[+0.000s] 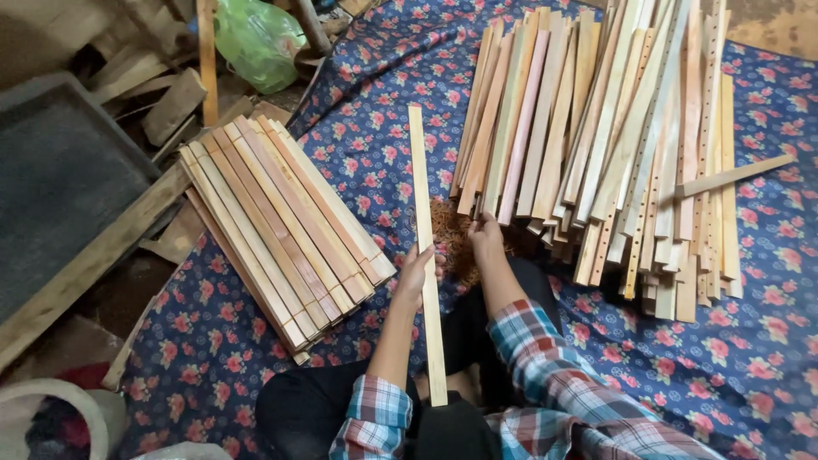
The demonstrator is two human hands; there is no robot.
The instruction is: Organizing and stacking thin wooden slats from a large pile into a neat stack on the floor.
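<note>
My left hand [415, 271] grips a long pale wooden slat [423, 213] near its middle; the slat runs from my lap up across the blue flowered cloth [375, 153]. My right hand [486, 234] reaches forward and touches the near ends of a large loose pile of wooden slats [596, 136], several of them drilled with rows of holes. A tangle of brown fibre [452, 238] lies under my right hand. A neat stack of slats [281, 221] lies to the left of my left hand.
One slat [737, 175] sticks out crosswise at the pile's right. Scrap wood [162, 94], a green plastic bag [256, 38] and a dark grey board [51, 170] sit at the left, off the cloth. A pale round rim [77, 400] shows at bottom left.
</note>
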